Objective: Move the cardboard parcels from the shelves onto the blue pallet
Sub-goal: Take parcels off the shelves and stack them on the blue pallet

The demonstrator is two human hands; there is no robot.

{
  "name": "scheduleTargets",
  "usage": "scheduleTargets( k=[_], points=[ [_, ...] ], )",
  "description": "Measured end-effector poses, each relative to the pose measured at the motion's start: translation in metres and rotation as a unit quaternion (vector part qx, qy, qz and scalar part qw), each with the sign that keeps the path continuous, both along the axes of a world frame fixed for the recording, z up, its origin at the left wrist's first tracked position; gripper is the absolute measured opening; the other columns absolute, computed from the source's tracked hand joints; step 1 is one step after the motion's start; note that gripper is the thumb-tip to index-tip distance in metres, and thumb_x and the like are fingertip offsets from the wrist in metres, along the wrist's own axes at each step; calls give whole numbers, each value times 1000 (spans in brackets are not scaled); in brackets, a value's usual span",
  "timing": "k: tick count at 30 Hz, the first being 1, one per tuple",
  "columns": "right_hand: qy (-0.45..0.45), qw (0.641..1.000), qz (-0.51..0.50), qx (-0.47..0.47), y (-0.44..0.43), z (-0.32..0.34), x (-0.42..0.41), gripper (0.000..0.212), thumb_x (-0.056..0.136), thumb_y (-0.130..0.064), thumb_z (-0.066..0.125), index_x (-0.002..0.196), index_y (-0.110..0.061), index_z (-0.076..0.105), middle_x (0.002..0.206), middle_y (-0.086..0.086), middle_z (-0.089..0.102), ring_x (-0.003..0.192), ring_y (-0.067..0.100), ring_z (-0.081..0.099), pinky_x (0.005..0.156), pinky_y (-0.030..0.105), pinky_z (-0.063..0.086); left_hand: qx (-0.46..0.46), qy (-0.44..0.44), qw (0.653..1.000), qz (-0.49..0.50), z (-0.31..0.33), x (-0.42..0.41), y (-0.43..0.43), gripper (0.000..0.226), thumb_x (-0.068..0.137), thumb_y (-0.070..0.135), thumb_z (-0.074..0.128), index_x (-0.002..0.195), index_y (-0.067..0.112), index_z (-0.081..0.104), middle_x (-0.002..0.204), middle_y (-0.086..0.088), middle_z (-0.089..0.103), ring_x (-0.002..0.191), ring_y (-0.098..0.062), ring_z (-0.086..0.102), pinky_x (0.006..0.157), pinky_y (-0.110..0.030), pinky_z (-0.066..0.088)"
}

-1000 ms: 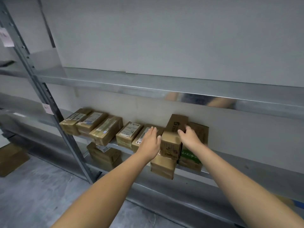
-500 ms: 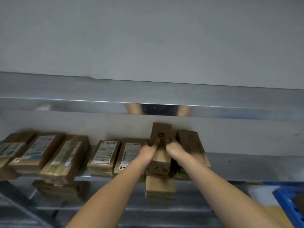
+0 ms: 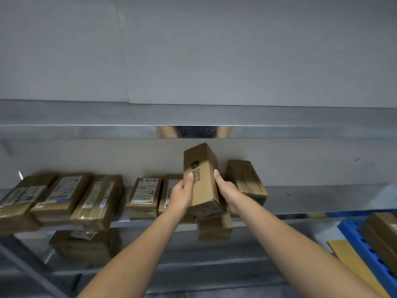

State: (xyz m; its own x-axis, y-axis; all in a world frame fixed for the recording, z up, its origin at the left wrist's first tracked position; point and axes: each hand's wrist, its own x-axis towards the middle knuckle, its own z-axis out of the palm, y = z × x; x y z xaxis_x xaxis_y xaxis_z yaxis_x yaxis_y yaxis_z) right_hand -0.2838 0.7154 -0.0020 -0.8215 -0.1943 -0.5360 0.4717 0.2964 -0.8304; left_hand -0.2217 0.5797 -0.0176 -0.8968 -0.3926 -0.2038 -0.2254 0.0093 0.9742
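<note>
I hold a long brown cardboard parcel (image 3: 202, 179) with printed characters, tilted up above the shelf edge. My left hand (image 3: 182, 195) grips its left side and my right hand (image 3: 228, 193) grips its right side. Several more parcels lie on the metal shelf (image 3: 322, 201): one with a white label (image 3: 144, 196) just left of my hands, and a brown one with green print (image 3: 247, 181) to the right. The blue pallet (image 3: 369, 252) shows at the lower right with a brown parcel (image 3: 384, 235) on it.
An upper metal shelf (image 3: 86, 117) runs across above the parcels. A lower shelf holds more parcels (image 3: 86, 244) and one below my hands (image 3: 214, 229). A yellow flat piece (image 3: 348, 257) lies beside the pallet. A grey wall stands behind.
Both hands closed on the long parcel and lifted it off the shelf, tilting its far end up. The view swung right, bringing the blue pallet further into sight.
</note>
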Motion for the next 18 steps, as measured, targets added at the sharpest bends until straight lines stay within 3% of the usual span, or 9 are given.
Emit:
scheduleTargets(
  k=[2, 6, 9, 10, 12, 15, 18],
  points=[
    [4, 999, 11, -38, 11, 7, 15, 78, 84, -75, 45, 131, -14, 56, 106, 4, 68, 95, 21, 65, 71, 34, 54, -15, 37, 999, 6, 6, 19, 8, 47, 99, 52, 44, 127, 16, 57, 106, 2, 68, 94, -10, 66, 67, -22, 51],
    [12, 997, 16, -76, 46, 11, 58, 78, 77, -76, 54, 130, -19, 54, 110, 3, 68, 99, 22, 64, 76, 38, 55, -51, 116, 991, 33, 18, 63, 37, 42, 99, 35, 54, 136, 15, 49, 125, -3, 62, 99, -3, 62, 72, -14, 54],
    [39, 995, -1, -97, 81, 10, 97, 81, 73, -72, 64, 133, -19, 50, 115, 3, 65, 101, 21, 63, 72, 35, 54, -25, 89, 995, -25, 24, 95, 70, 53, 91, 47, 63, 134, 17, 53, 126, -3, 64, 107, -15, 65, 93, -35, 56],
    [60, 994, -7, -91, 93, 9, 109, 82, 72, -69, 67, 134, -20, 49, 118, 3, 64, 103, 21, 62, 73, 35, 55, -13, 67, 997, -43, 26, 106, 83, 58, 87, 53, 66, 131, 17, 54, 123, -2, 66, 106, -16, 66, 91, -36, 56],
    [111, 992, -14, -61, 117, 8, 135, 81, 73, -65, 70, 135, -21, 45, 126, 5, 60, 110, 23, 59, 87, 42, 54, -4, 39, 997, -60, 29, 128, 112, 60, 81, 57, 70, 125, 21, 51, 116, 2, 66, 99, -11, 66, 75, -24, 56],
    [146, 988, -42, -38, 156, 10, 167, 62, 87, -63, 55, 134, -24, 47, 130, 6, 56, 115, 24, 57, 98, 47, 49, 23, 39, 997, -56, 30, 152, 156, 63, 81, 52, 74, 132, 21, 52, 115, 0, 69, 97, -13, 68, 67, -21, 54],
    [118, 986, -111, -30, 203, 16, 192, 49, 101, -54, 27, 121, -21, 58, 119, 6, 65, 98, 19, 60, 88, 38, 50, 66, 44, 994, -75, 33, 172, 194, 57, 83, 51, 71, 129, 19, 61, 107, -2, 75, 95, -16, 72, 71, -26, 58]
  ],
)
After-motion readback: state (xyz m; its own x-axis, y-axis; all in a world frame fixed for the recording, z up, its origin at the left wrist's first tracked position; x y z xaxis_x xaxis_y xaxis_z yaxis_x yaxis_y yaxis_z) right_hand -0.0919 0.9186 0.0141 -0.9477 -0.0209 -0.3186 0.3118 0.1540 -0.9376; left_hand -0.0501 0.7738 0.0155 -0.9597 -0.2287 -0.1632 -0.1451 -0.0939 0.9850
